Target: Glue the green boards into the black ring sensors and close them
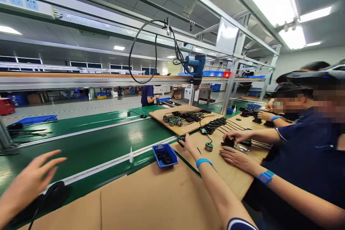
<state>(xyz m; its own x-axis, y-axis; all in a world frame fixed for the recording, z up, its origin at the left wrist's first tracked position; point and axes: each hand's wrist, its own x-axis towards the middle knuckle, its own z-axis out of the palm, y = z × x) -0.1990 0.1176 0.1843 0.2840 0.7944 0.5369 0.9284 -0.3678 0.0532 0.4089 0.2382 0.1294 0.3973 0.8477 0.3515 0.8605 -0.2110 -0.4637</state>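
My left hand is raised at the left, fingers spread, with nothing in them. Below it, partly hidden, are a black rounded part and a thin black cable. My right hand, with a blue wristband, reaches forward to the edge of the wooden board. Its fingers are closed on a small dark part, whose exact kind I cannot make out. Just left of that hand, a blue bin holds black parts. A motor-like piece with a green top lies to its right.
Brown cardboard covers the near bench. A small white bottle stands by the green conveyor. Several green-topped pieces and cables lie on a farther board. A blue power tool hangs overhead. Co-workers' hands work at right.
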